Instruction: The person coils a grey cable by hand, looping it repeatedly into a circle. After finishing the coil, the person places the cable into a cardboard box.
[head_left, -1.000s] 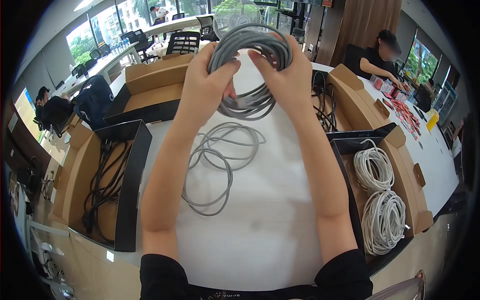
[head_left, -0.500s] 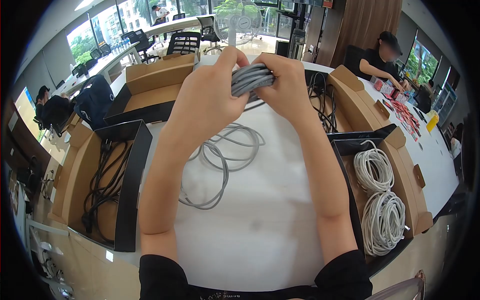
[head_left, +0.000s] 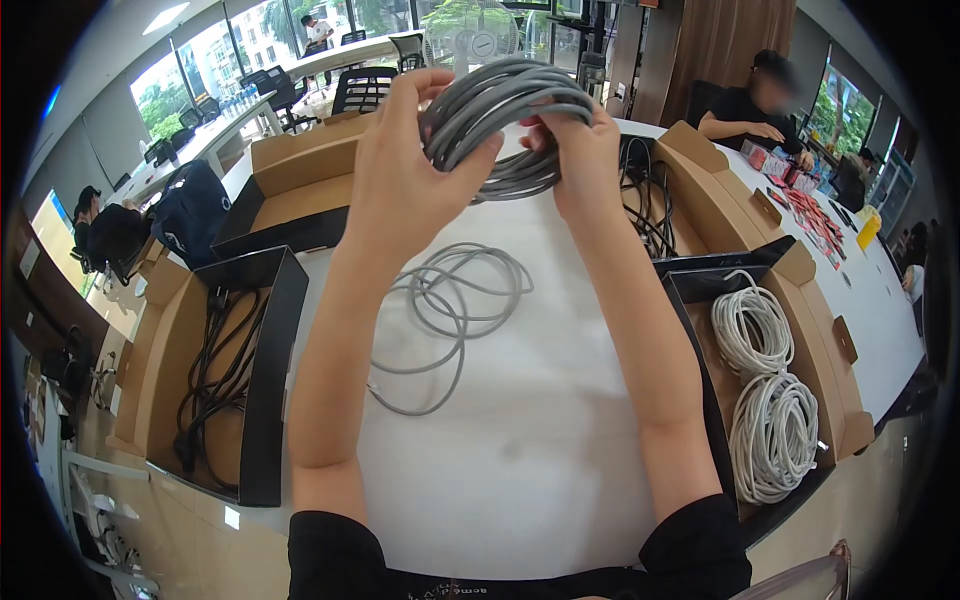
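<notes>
A thick coil of grey cable point(head_left: 510, 90) is held up above the far half of the white table point(head_left: 500, 480). My left hand point(head_left: 415, 165) grips its left side, thumb in front and fingers behind. On the right side, my right hand point(head_left: 580, 150) has its fingers closed round the strands. Loose loops of grey cable point(head_left: 462, 335) lie on the table below and between my forearms.
Black cables lie in a box point(head_left: 285, 380) at the left and another point(head_left: 705, 215) at the far right. A nearer right box point(head_left: 840, 400) holds two white cable coils point(head_left: 773, 440). A box point(head_left: 300, 195) stands far left. A person point(head_left: 750, 110) sits at the right.
The coil now faces the camera as a wide ring, where it was seen as a narrow bundle. My hands have moved slightly apart. The loose loops on the table have shifted a little.
</notes>
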